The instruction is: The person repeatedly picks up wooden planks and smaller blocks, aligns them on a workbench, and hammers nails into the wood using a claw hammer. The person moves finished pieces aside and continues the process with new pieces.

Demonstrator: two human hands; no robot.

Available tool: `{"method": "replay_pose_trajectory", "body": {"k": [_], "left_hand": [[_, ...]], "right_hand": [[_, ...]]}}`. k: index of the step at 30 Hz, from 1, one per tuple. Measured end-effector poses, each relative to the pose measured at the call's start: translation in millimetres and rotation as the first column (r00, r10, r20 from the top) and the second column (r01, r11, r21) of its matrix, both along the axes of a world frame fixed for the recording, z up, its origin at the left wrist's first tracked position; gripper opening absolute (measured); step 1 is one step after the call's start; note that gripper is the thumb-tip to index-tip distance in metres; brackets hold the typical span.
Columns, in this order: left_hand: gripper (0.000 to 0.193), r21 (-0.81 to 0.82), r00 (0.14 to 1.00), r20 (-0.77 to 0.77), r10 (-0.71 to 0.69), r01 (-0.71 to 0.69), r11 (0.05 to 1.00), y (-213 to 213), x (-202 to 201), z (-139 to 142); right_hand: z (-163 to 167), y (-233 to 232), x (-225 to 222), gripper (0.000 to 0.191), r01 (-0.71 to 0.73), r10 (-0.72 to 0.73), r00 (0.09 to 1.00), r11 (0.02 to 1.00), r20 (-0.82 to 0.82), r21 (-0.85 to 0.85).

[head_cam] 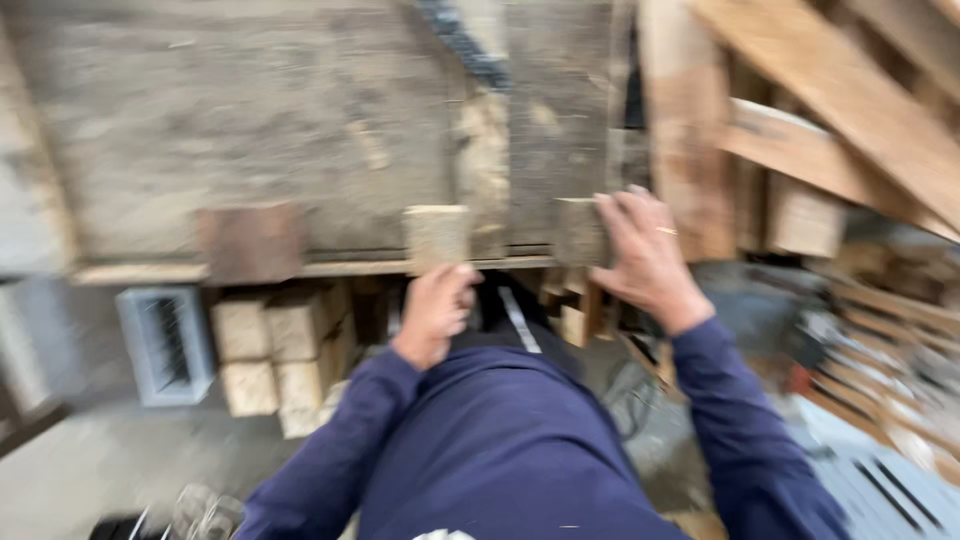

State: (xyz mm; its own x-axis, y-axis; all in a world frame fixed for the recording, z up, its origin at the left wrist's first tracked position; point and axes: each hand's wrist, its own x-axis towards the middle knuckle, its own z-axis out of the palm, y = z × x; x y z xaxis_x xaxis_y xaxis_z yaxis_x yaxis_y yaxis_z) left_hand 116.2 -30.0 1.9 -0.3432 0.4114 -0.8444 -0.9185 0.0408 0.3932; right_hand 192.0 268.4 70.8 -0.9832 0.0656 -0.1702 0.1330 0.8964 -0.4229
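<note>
Your left hand (pixel 435 312) pinches the middle wood block (pixel 437 237) from below; your right hand (pixel 645 258) lies flat and open on the right block (pixel 578 232). Both blocks sit at the pallet (pixel 300 130) edge. A weak grip could drop the middle block onto your legs.

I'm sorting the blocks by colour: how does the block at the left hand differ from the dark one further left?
The block at the left hand is pale tan; the dark block is reddish brown. The pale one looks narrower and has the left hand at its lower edge; the dark one stands untouched. Both sit along the workbench's front edge.
</note>
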Motion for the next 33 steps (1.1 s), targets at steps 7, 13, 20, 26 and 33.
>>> {"method": "replay_pose_trajectory", "body": {"k": [7, 13, 20, 26, 33], "left_hand": [[0.030, 0.021, 0.901, -0.424, -0.094, 0.114, 0.993, 41, 10, -12], [0.037, -0.063, 0.794, -0.555, -0.248, 0.258, 0.964, 97, 2, -21], [0.059, -0.094, 0.606, -0.734, -0.307, 0.357, 0.929, 128, -15, -51], [0.063, 0.007, 0.618, -0.698, -0.362, 0.511, 0.859, 134, 24, -57], [0.072, -0.265, 0.513, -0.581, -0.632, 0.616, 0.742, 131, 20, -60]], "right_hand": [[-8, -15, -15, 0.099, 0.151, -0.154, 0.988, 0.985, 0.024, 0.081], [-39, -32, -31, 0.103, 0.403, -0.406, 0.914, 0.902, -0.011, 0.156], [-50, -59, 3, 0.103, 0.775, -0.779, 0.626, 0.627, 0.036, 0.080], [-38, -36, 11, 0.106, 0.762, -0.768, 0.641, 0.636, -0.002, 0.127], [-37, -6, 51, 0.059, 0.718, -0.732, 0.679, 0.644, 0.060, -0.264]]}}
